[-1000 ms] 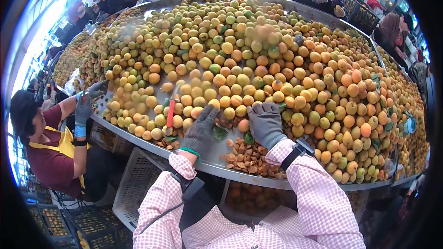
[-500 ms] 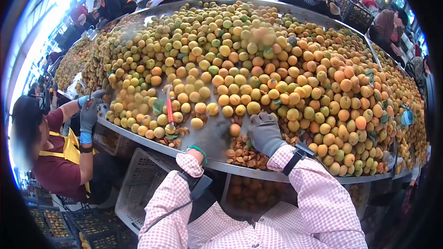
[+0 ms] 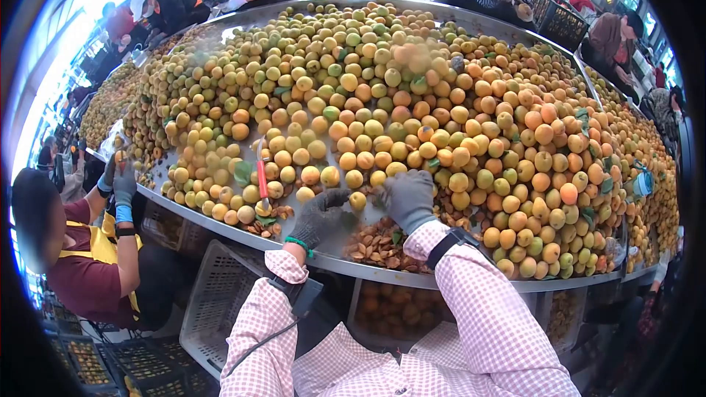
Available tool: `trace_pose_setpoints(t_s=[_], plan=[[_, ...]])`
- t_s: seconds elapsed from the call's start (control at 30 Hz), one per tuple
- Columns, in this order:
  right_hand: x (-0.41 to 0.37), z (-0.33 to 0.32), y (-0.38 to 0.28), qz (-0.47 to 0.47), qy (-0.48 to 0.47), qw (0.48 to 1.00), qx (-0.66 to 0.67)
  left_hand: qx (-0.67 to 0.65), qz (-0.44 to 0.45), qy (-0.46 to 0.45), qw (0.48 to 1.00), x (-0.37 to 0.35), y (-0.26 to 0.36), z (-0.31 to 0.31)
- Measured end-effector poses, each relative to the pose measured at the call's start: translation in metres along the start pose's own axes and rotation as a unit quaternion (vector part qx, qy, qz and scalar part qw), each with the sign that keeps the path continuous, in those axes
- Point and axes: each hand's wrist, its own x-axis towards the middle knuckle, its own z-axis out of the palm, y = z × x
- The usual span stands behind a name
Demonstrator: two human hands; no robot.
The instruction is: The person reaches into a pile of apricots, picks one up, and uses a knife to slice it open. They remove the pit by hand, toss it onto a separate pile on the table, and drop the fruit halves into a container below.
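My left hand (image 3: pixel 321 218), in a dark grey glove with a green band at the wrist, is over the metal table by its near edge. Its fingertips close on one yellow-orange apricot (image 3: pixel 357 201). Just right of it my right hand (image 3: pixel 409 200), gloved in grey, has its fingers curled at the edge of the apricot pile (image 3: pixel 456 154); whatever they hold is hidden. Below and between the hands lies a heap of brown-orange apricot halves or scraps (image 3: pixel 376 245). A red-handled knife (image 3: pixel 262 176) rests among the fruit to the left of my hands.
The table's metal rim (image 3: pixel 294 250) runs in front of me. A white crate (image 3: pixel 213 301) stands below at left, beside a bin of fruit (image 3: pixel 397 309) under the table. A co-worker in a maroon shirt (image 3: pixel 88 279) works at left; others sit across the table.
My left hand has moved up and forward to the apricot, which has shifted slightly left. My right hand has moved slightly up and left, its fingers more curled. The co-worker at left has brought both hands together.
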Motion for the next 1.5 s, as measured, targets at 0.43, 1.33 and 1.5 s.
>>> trace_pose_setpoints(t_s=[0.43,1.33,1.5], plan=[[-0.102,-0.094,0.072,0.094,-0.343,0.933,0.049,0.232,-0.038,-0.106,0.966,-0.031,0.055,0.045],[-0.104,-0.088,0.067,0.306,-0.014,0.629,0.714,-0.308,-0.015,0.067,0.949,-0.004,0.17,0.168],[-0.173,-0.14,0.123,0.276,0.089,0.624,0.725,-0.376,0.045,0.027,0.925,-0.035,0.245,0.235]])
